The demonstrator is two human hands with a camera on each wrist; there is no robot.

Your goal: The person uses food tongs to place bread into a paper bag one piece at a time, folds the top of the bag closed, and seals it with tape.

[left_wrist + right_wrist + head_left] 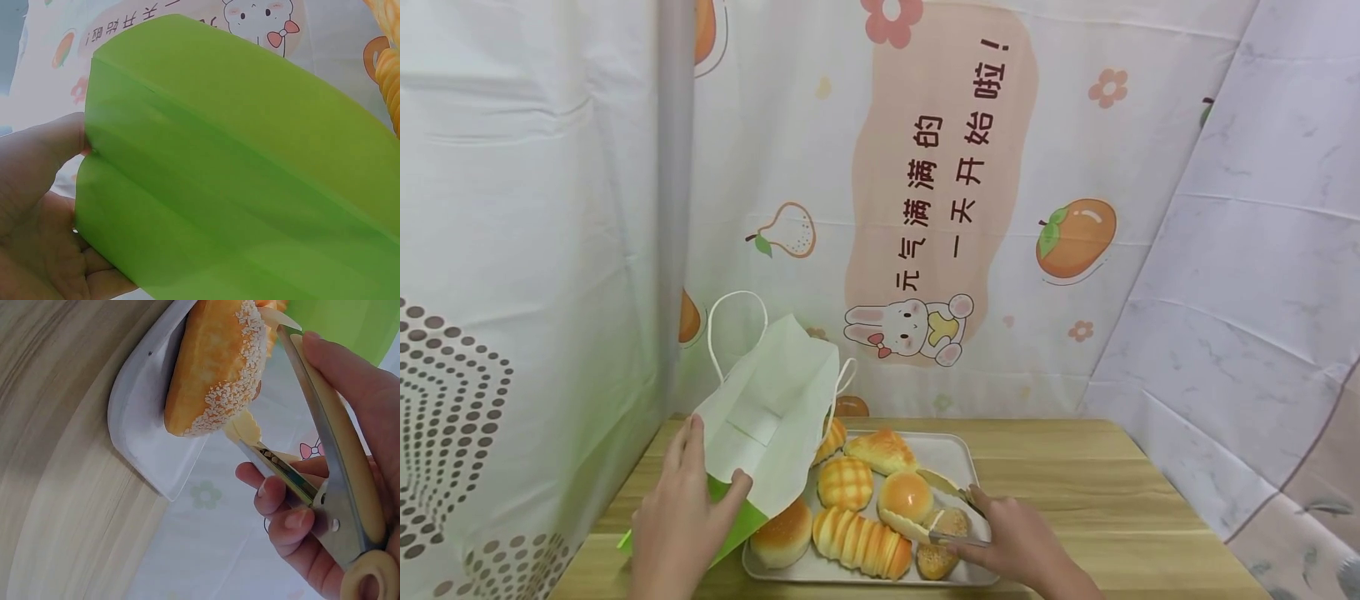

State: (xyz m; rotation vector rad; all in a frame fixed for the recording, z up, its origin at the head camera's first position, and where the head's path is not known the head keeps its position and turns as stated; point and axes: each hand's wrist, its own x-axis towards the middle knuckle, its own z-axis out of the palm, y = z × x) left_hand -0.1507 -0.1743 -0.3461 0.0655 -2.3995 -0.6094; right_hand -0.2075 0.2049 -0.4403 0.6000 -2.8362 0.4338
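My left hand (681, 512) grips the edge of a paper bag (758, 477), pale inside, green outside, with white cord handles. The bag is tilted and its mouth gapes; in the left wrist view its green side (237, 162) fills most of the picture. My right hand (1018, 537) holds food tongs (910, 528) with cream tips and metal arms. The tong arms are spread on either side of a shiny round bun (907, 493) on the tray; whether they touch it I cannot tell. In the right wrist view, a bread roll with white crumbs (215, 369) partly covers the tips.
The pale tray (951, 454) on the wooden table (1052, 467) carries several breads, among them a checked bun (846, 483), a ridged roll (861, 543), a flat round bun (782, 535) and a triangular pastry (880, 451). A printed curtain (790, 133) hangs behind.
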